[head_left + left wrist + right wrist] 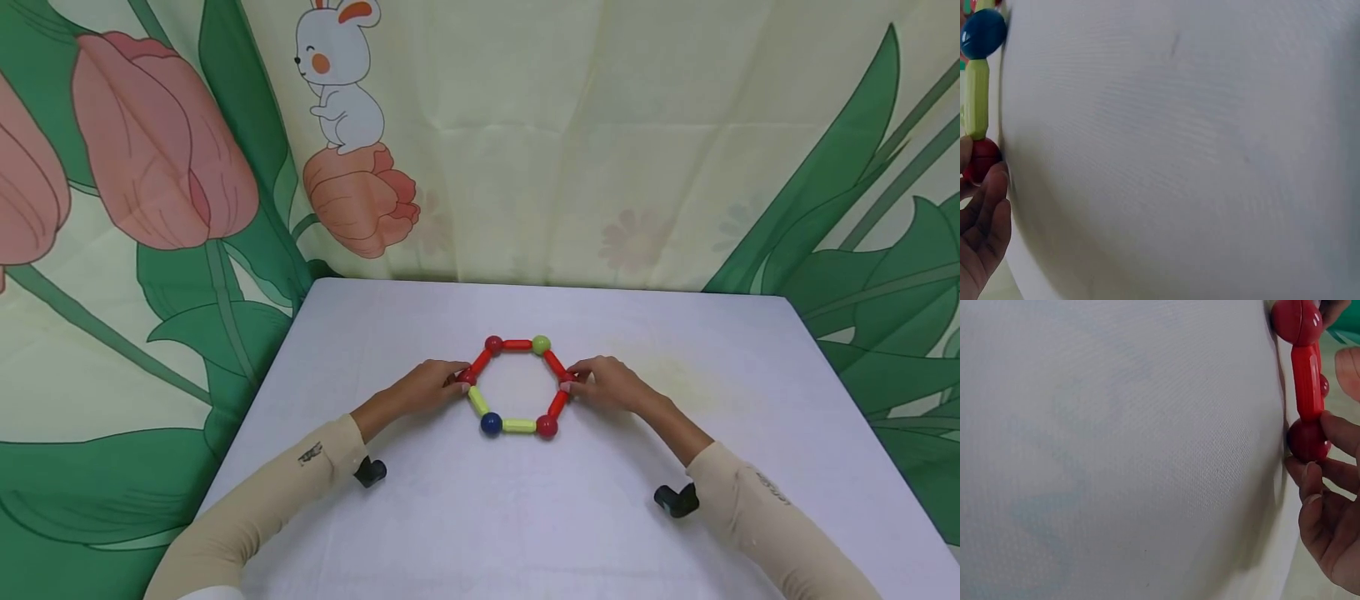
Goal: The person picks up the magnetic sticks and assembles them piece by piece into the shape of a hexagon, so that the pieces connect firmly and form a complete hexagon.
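Head view, left to right. Left hand (431, 386) lies on the white table (420, 533), fingertips pinching the red ball (468, 377) at the 9 o'clock corner of the ball-and-rod hexagon (517, 386). Left wrist view confirms it: fingers (985, 206) curled against that red ball (980, 159), with a yellow-green rod (977, 99) running from it to a blue ball (982, 34).

The hexagon lies flat near the table's middle, between the two hands. Corners by clock face:
- 11: dark red ball (493, 344)
- 1: green ball (541, 344), joined to the 11 ball by a red rod (517, 344)
- 5: red ball (547, 427)
- 7: blue ball (491, 423), joined to the 5 ball by a yellow-green rod (519, 426)

Right hand (607, 385) grasps the 3 o'clock corner. In the head view its ball is mostly hidden by the fingers. Right wrist view shows fingers (1319, 487) curled round a red ball (1307, 440), with a red rod (1307, 381) leading to another red ball (1296, 321).

Both forearms wear beige sleeves (270, 500). Behind the table hangs a backdrop with a cartoon rabbit (339, 75) and tulips.
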Available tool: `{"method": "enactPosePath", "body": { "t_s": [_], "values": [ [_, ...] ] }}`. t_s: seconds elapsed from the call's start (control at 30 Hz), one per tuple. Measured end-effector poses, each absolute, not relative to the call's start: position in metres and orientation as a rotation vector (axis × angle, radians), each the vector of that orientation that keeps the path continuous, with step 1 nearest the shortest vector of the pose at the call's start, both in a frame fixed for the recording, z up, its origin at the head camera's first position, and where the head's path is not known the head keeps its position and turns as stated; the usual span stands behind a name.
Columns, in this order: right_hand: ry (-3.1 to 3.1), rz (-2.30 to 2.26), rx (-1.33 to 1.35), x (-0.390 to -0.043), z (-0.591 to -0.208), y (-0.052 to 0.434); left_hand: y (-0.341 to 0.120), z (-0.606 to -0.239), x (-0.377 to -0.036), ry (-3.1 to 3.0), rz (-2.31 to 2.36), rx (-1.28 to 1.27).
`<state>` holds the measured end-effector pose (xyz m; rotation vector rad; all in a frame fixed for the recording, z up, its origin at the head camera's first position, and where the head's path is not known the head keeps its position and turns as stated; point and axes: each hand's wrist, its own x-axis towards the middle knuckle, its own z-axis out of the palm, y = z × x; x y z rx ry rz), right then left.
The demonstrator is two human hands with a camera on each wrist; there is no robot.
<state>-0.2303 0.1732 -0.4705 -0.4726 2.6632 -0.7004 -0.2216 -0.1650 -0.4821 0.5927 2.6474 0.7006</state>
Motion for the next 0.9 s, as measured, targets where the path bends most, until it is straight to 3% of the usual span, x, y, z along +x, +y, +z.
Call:
{"method": "enactPosePath", "body": {
  "t_s": [0.9],
  "values": [
    [2.678, -0.697, -0.507, -0.225, -0.466, 0.177, -0.152, -0.487, -0.225, 2.695, 0.691, 0.473]
  ]
}}
